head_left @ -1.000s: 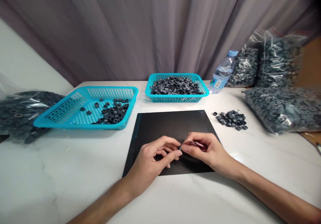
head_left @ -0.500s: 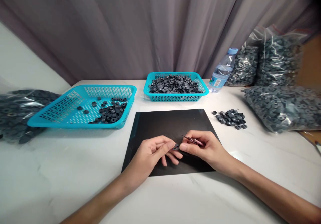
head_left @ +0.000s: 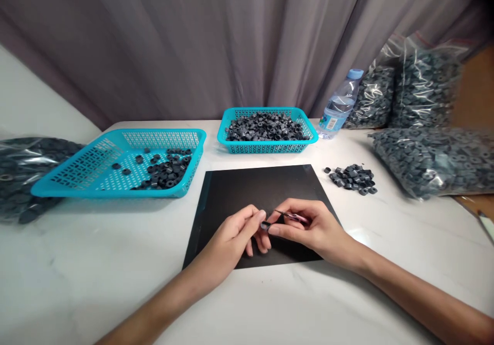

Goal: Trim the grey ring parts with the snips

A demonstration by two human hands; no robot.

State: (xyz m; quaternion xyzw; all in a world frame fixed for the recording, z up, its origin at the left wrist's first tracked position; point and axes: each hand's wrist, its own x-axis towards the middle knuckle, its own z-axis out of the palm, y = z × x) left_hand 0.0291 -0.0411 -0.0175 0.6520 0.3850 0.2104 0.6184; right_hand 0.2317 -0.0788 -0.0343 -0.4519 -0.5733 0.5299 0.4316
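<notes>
Both hands meet over the black mat [head_left: 266, 190]. My left hand [head_left: 235, 234] pinches one small dark ring [head_left: 265, 225]; my right hand [head_left: 309, 229] grips thin tweezers [head_left: 291, 215], whose tip has come off the ring since a second ago, so I judge the picking done. Beyond the mat stand two blue baskets [head_left: 185, 141] [head_left: 304, 124] of rings and one bottle [head_left: 339, 105]; right of it, one loose pile [head_left: 353, 178] and three bags [head_left: 436, 162].

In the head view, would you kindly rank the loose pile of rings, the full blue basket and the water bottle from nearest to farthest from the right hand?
From the right hand:
1. Loose pile of rings, on the table just right of the black mat.
2. Full blue basket, beyond the mat's far edge.
3. Water bottle, far right, by the bags.
</notes>
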